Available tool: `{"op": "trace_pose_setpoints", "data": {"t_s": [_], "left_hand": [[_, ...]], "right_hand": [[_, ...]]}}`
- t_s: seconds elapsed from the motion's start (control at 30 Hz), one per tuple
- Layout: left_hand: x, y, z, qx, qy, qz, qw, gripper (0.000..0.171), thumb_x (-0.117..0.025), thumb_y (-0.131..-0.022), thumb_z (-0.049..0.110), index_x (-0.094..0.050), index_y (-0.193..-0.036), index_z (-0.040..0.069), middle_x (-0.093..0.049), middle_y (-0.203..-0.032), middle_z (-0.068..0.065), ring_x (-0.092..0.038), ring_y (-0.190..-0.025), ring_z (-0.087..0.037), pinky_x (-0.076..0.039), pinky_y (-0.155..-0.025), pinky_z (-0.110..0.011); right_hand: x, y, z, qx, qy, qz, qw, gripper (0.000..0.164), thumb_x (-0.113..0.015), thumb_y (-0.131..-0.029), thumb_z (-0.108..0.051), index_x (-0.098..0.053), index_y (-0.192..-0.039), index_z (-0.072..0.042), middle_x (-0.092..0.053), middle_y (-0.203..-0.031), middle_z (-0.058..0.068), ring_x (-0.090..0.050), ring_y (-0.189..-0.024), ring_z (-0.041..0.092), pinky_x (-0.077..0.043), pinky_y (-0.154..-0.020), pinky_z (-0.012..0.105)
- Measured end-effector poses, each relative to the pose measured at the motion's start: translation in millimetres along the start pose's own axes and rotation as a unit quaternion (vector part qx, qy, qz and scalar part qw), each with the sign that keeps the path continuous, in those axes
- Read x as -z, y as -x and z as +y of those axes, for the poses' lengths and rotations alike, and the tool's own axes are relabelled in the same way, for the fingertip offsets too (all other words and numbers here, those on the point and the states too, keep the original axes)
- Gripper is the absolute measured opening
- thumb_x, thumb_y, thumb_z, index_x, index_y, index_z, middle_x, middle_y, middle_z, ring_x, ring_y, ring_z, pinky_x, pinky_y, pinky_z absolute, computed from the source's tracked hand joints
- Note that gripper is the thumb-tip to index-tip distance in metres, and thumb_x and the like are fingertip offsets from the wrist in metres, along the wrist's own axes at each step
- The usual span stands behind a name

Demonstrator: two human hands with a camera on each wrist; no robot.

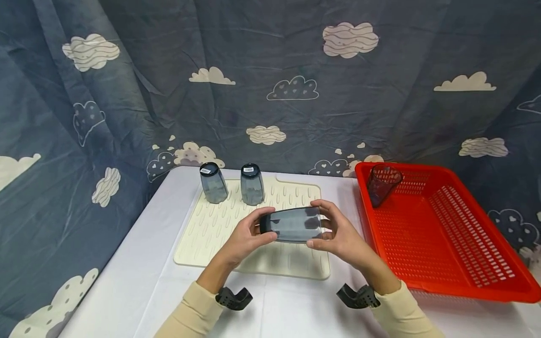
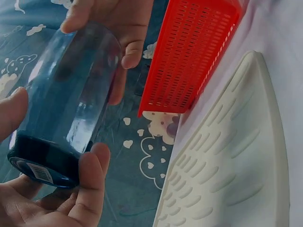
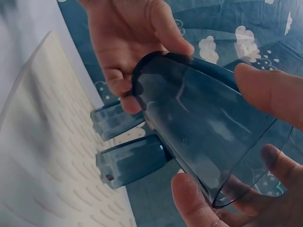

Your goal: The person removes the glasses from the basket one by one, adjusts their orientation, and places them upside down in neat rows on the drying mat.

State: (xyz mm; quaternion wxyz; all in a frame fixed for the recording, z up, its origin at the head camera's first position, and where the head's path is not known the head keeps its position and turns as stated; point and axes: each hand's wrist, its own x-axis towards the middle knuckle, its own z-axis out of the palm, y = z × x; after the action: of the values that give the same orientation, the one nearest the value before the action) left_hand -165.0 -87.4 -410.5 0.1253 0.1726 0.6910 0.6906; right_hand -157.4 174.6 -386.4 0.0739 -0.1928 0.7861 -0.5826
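Note:
A blue-grey drinking glass [image 1: 293,225] lies sideways in the air between both hands, over the front part of the cream drying mat [image 1: 203,244]. My left hand [image 1: 250,234] grips its dark, thick base, where a small label shows in the left wrist view. At the rim end, my right hand [image 1: 338,234] holds the glass with thumb and fingers on either side of the mouth. Two similar glasses, a left one [image 1: 214,184] and a right one [image 1: 252,185], stand upside down on the back left of the mat.
To the right stands a red plastic basket [image 1: 405,234] with slotted walls. Another glass [image 1: 382,184] leans in its back left corner. A white cloth [image 1: 122,286] covers the table, and a dark cloud-patterned curtain [image 1: 270,56] hangs behind.

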Motion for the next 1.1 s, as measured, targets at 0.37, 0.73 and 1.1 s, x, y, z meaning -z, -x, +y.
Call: {"op": "trace_pose_setpoints", "data": {"t_s": [0.37,0.73,1.1], "left_hand": [[1.9,-5.6,9.2,-0.01,-0.069,0.011,0.9975,0.062,-0.074,-0.087,0.009,-0.048,-0.143,0.008,-0.059,-0.127,-0.022,-0.061,-0.094,-0.011,-0.054,-0.079,-0.02],[11.1,-10.1,26.6,0.015,-0.152,0.002,0.9882,0.064,-0.076,-0.087,0.016,-0.048,-0.144,0.01,-0.064,-0.113,-0.018,-0.059,-0.078,-0.013,-0.047,-0.065,-0.026],[13.8,-28.5,76.0,-0.005,-0.362,-0.029,0.9316,0.073,-0.077,-0.082,0.036,-0.045,-0.146,0.022,-0.066,-0.098,-0.005,-0.059,-0.075,-0.016,-0.05,-0.065,-0.031]], "right_hand": [[-0.2,2.0,7.8,-0.029,-0.019,-0.011,0.999,0.084,-0.078,-0.08,-0.001,-0.028,-0.146,-0.012,-0.038,-0.146,0.026,-0.055,-0.118,0.041,-0.059,-0.083,0.031],[-12.0,2.6,18.6,-0.066,-0.032,-0.002,0.997,0.084,-0.077,-0.081,-0.003,-0.025,-0.146,-0.012,-0.035,-0.145,0.026,-0.054,-0.118,0.042,-0.058,-0.086,0.038],[-17.2,-2.3,18.2,-0.051,-0.082,0.011,0.995,0.09,-0.074,-0.082,0.003,-0.018,-0.151,-0.011,-0.027,-0.152,0.022,-0.051,-0.126,0.046,-0.055,-0.093,0.028]]}}
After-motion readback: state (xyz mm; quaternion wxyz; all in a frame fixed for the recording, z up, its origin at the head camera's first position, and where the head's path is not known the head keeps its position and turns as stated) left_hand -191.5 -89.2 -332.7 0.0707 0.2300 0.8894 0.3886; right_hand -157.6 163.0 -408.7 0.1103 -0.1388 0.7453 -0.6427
